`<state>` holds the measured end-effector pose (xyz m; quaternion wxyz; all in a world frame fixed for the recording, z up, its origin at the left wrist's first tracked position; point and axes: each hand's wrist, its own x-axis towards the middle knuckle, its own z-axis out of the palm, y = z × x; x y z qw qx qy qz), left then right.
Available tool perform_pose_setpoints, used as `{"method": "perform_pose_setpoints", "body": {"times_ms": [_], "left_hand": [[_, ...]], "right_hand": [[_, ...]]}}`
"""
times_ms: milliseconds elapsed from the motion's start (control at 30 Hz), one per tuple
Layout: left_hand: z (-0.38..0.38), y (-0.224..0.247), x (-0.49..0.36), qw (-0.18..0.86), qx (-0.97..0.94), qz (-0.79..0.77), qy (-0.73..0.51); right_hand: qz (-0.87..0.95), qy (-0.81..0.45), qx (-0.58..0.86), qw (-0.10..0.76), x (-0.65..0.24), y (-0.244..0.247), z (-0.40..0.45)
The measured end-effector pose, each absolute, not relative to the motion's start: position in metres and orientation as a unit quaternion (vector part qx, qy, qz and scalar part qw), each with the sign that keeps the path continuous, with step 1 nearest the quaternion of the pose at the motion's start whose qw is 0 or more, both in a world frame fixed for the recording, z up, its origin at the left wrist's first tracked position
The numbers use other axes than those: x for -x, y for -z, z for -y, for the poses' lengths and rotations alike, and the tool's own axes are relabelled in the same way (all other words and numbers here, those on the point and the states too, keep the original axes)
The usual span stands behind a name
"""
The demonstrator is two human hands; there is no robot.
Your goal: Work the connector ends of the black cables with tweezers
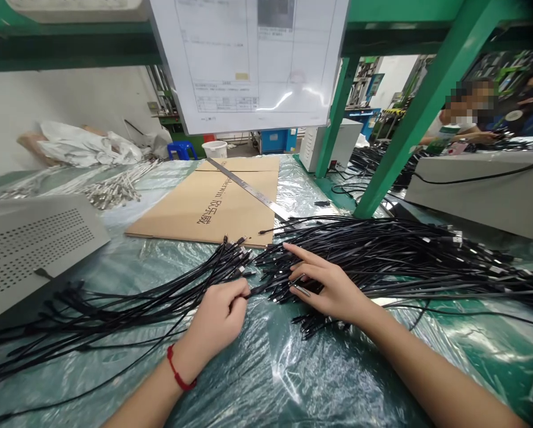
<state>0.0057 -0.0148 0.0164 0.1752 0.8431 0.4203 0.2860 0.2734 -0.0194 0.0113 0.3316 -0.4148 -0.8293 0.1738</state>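
My left hand, with a red string bracelet at the wrist, is closed round the end of a black cable beside the left bundle of black cables. My right hand lies over the connector ends of a larger pile of black cables, fingers spread, the index finger stretched to the left. A slim metallic tool or piece shows between its thumb and fingers. Small plugs stick out at the cable ends between both hands.
Behind the cables lie a flat cardboard sheet and a steel ruler. A perforated grey box stands left. A green post rises at right; a person sits beyond. A paper sheet hangs above.
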Motion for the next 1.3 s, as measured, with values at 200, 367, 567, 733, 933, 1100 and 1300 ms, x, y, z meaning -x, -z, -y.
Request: {"method": "perform_pose_setpoints", "body": {"times_ms": [200,367,567,733,933,1100,1300], "left_hand": [[0.022,-0.023,0.001,0.143,-0.849,-0.365,-0.355],[0.027,-0.025,0.007,0.08,-0.833,-0.382,-0.393],[0.017,-0.024,0.002,-0.015,-0.82,-0.461,-0.34],[0.028,-0.015,-0.015,-0.023,-0.87,-0.412,-0.271],[0.041,-0.01,-0.023,0.07,-0.884,-0.381,-0.262],[0.042,-0.017,-0.019,0.15,-0.855,-0.361,-0.341],[0.043,-0.015,-0.022,0.187,-0.829,-0.355,-0.389]], "right_hand": [[0.826,-0.254,0.4,0.307,-0.271,-0.015,0.022],[0.833,-0.32,0.364,0.267,-0.266,-0.017,0.026],[0.83,-0.283,0.39,0.281,-0.255,-0.009,0.028],[0.835,-0.225,0.4,0.303,-0.239,-0.001,0.038],[0.809,-0.265,0.368,0.374,-0.232,-0.011,0.049],[0.702,-0.389,0.406,0.438,-0.236,-0.025,0.053],[0.67,-0.422,0.423,0.441,-0.235,-0.025,0.057]]}}
